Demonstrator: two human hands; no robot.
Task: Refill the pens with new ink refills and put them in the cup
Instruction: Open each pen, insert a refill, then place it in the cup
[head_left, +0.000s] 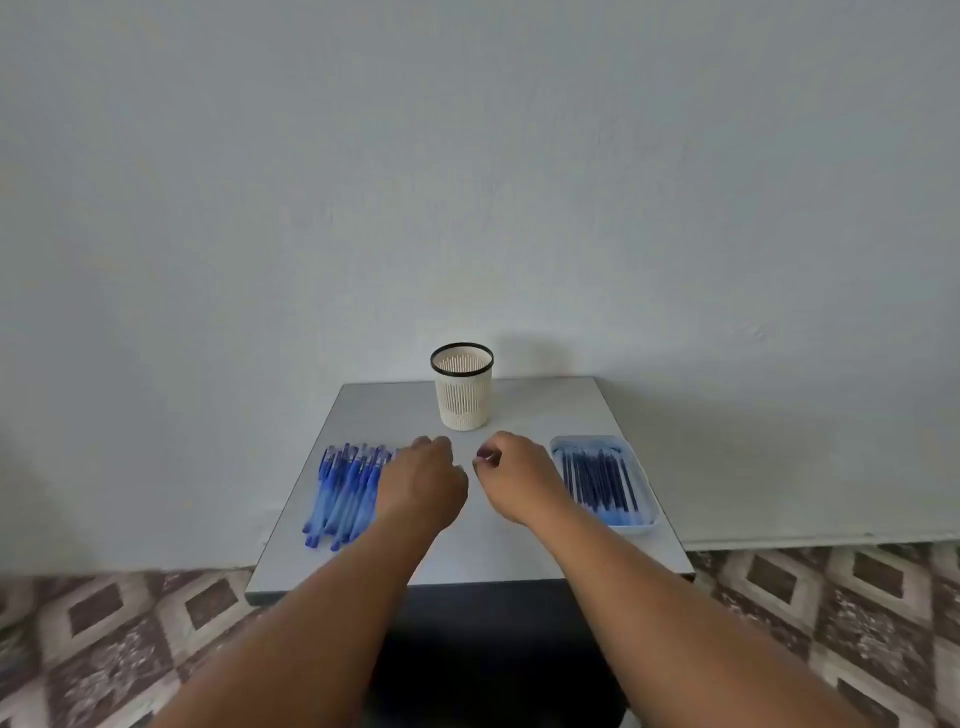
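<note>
Grey table (519, 545) against a plain pale wall (467, 156), patterned tile floor (104, 623) around it; both bare forearms reach in over the near edge.

Left hand (423, 486) lies palm down at the right side of the pens (345, 493), knuckles up and fingers bent forward over the pens nearest it; whether it grips one cannot be told. Right hand (511, 475) sits at table centre, just beside the left hand and apart from it, fingers curled inward with nothing seen in them. Pens, blue, lie bunched side by side on the left of the table. Refills (597, 478), dark blue, lie in a pale blue tray (644, 519) on the right, just beyond the right wrist. Cup (462, 387), white, slatted, dark rim, stands upright at the far edge, centred behind both hands.
</note>
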